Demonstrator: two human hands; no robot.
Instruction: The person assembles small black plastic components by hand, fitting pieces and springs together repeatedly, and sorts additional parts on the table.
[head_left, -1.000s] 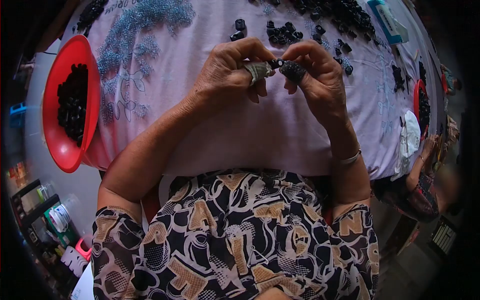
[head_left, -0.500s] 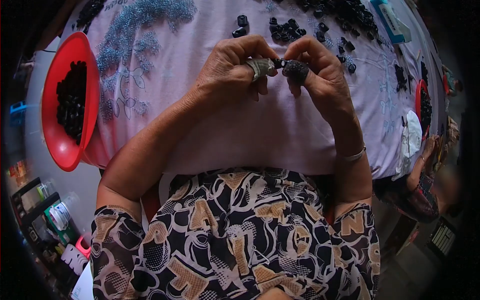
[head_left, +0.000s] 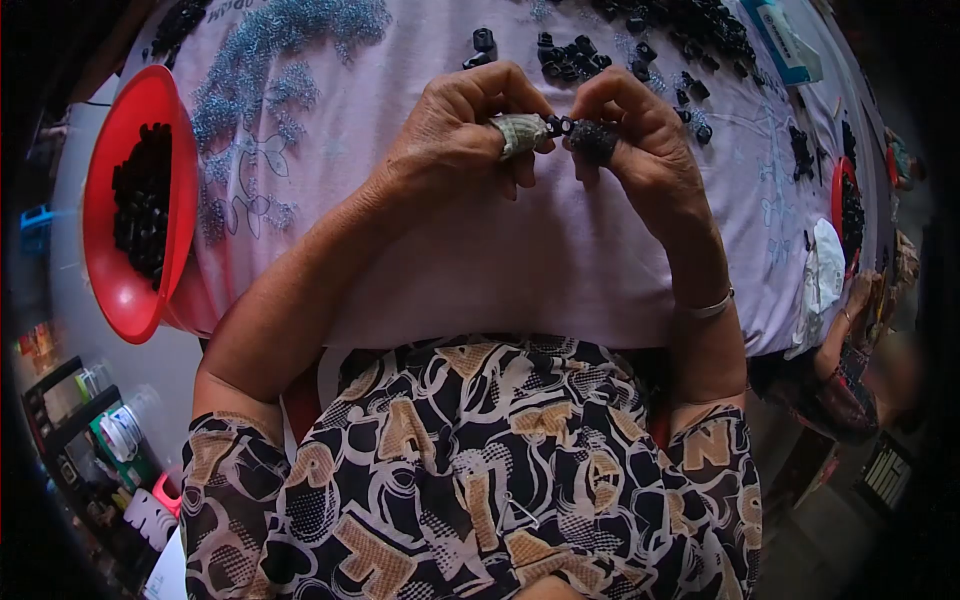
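Observation:
Over the pink cloth [head_left: 480, 270], both hands meet fingertip to fingertip. My left hand [head_left: 455, 130], its thumb wrapped in pale tape, pinches a small black part [head_left: 555, 126]. Against it from the other side, my right hand [head_left: 640, 140], with a dark wrap on its thumb, is closed on the same part or one touching it; the fingers hide which. Just beyond the hands lie a cluster of black pieces [head_left: 572, 60] and a black piece [head_left: 483, 40]. Small bluish springs [head_left: 240, 90] are spread at the upper left.
A red bowl [head_left: 130, 295] of black pieces stands at the left edge. More black pieces [head_left: 700, 30], a blue-white box [head_left: 780, 40], a white plastic bag [head_left: 822, 275] and another red bowl [head_left: 838, 205] are at the right. Another person's arm [head_left: 845, 320] shows at far right.
Both hands have shifted slightly; the right has moved a little to the right. Their fingertips still meet at the small black part.

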